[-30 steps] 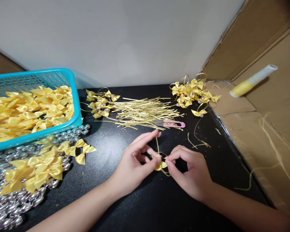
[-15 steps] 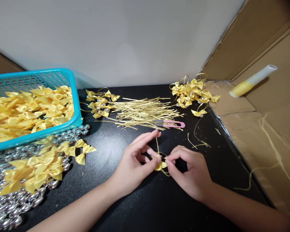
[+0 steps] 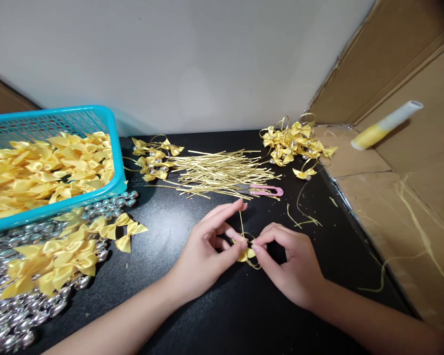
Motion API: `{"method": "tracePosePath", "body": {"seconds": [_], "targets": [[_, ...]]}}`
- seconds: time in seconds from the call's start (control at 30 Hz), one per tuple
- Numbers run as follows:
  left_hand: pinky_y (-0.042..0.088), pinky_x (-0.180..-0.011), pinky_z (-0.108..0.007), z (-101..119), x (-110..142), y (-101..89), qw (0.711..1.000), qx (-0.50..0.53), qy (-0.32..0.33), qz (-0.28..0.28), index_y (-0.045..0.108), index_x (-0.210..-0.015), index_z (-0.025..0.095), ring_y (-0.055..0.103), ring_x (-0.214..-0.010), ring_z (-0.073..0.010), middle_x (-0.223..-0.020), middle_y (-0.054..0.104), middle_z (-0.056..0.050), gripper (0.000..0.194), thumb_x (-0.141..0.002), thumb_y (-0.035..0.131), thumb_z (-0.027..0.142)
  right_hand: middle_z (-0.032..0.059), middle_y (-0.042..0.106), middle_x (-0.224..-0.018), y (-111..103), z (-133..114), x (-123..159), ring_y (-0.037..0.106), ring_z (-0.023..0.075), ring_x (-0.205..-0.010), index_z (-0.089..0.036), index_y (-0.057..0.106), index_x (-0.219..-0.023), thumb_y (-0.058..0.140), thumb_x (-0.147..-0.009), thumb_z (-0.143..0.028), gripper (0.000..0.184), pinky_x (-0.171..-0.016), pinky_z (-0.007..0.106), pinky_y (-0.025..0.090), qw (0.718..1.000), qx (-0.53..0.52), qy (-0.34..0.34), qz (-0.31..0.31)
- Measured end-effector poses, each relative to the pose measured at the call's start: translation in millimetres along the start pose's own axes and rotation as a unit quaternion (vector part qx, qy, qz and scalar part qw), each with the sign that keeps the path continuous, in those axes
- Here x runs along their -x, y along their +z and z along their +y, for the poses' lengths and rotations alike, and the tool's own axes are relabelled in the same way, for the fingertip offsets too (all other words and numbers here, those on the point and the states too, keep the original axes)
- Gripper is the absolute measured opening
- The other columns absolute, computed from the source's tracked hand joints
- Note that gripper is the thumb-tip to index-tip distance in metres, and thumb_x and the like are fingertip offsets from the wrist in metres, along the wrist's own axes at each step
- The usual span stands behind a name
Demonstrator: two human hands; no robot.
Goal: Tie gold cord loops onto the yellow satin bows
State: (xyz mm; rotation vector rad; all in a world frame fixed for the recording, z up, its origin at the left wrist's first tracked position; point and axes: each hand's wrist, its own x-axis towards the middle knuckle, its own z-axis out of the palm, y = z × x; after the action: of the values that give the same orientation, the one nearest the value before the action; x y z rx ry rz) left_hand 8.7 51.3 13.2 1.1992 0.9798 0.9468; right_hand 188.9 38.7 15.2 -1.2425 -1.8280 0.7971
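Note:
My left hand (image 3: 216, 241) pinches a yellow ribbon bow (image 3: 248, 254) between thumb and fingers, most of it hidden behind the fingertips. A thin yellow thread (image 3: 241, 222) runs up from the bow to the raised left index finger. Close on the right, my right hand (image 3: 286, 256) is closed, thumb and index tip pinching a thread by the bow. Beyond the hands lies a pile of gold cords (image 3: 222, 170), with pink thread snips (image 3: 264, 191) resting on its near right edge.
A turquoise basket (image 3: 114, 148) of yellow bows stands left. Silver beads (image 3: 18, 315) and loose bows (image 3: 55, 259) lie before it. Finished bow loops (image 3: 292, 140) are heaped at the back right, others (image 3: 155, 160) left of the cords. Cardboard (image 3: 403, 197) borders the black table (image 3: 151, 276).
Very little differs. The right fingertips have shifted slightly left, nearer the bow; the left hand stays in place.

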Motion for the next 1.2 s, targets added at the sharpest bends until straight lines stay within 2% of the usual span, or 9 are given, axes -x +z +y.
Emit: {"method": "tracePosePath", "body": {"seconds": [0.17, 0.47, 1.03, 1.2], "targets": [[0.055, -0.058, -0.020, -0.2, 0.6, 0.6, 1.000, 0.005, 0.002, -0.002, 0.057, -0.132, 0.034, 0.063, -0.071, -0.0084, -0.135, 0.053, -0.009, 0.057, -0.080, 0.070, 0.013, -0.0014, 0.064, -0.066, -1.5, 0.7, -1.6, 0.060, 0.0136, -0.062, -0.020, 0.060, -0.070, 0.059, -0.081, -0.012, 0.014, -0.063, 0.027, 0.046, 0.999, -0.019, 0.029, -0.024], [0.053, -0.059, -0.017, -2.1, 1.3, -2.0, 0.999, 0.001, 0.028, -0.017, 0.056, -0.132, 0.040, 0.063, -0.074, -0.0073, -0.134, 0.053, -0.006, 0.061, -0.081, 0.068, 0.009, -0.0026, 0.062, -0.070, -2.8, 1.1, -5.1, 0.057, 0.0133, -0.068, -0.020, 0.059, -0.073, 0.059, -0.083, -0.013, 0.013, -0.066, 0.026, 0.043, 0.994, -0.055, 0.071, -0.064], [0.051, -0.054, -0.015, -0.3, 2.3, -0.4, 0.995, -0.067, 0.076, -0.026, 0.053, -0.135, 0.035, 0.058, -0.074, -0.0081, -0.132, 0.054, -0.008, 0.058, -0.084, 0.061, 0.008, -0.0029, 0.064, -0.074, -6.3, -1.4, -7.0, 0.057, 0.0135, -0.074, -0.020, 0.059, -0.072, 0.058, -0.085, -0.012, 0.015, -0.075, 0.027, 0.039, 0.988, -0.084, 0.061, -0.113], [0.050, -0.052, -0.014, 1.7, 4.2, 1.4, 0.990, -0.100, 0.093, -0.017, 0.056, -0.131, 0.033, 0.058, -0.073, -0.0086, -0.125, 0.057, -0.007, 0.053, -0.085, 0.059, 0.008, -0.0034, 0.064, -0.074, -7.1, -0.3, -7.1, 0.056, 0.0134, -0.075, -0.021, 0.060, -0.073, 0.058, -0.085, -0.013, 0.015, -0.075, 0.027, 0.039, 0.986, -0.090, 0.063, -0.122]]}}
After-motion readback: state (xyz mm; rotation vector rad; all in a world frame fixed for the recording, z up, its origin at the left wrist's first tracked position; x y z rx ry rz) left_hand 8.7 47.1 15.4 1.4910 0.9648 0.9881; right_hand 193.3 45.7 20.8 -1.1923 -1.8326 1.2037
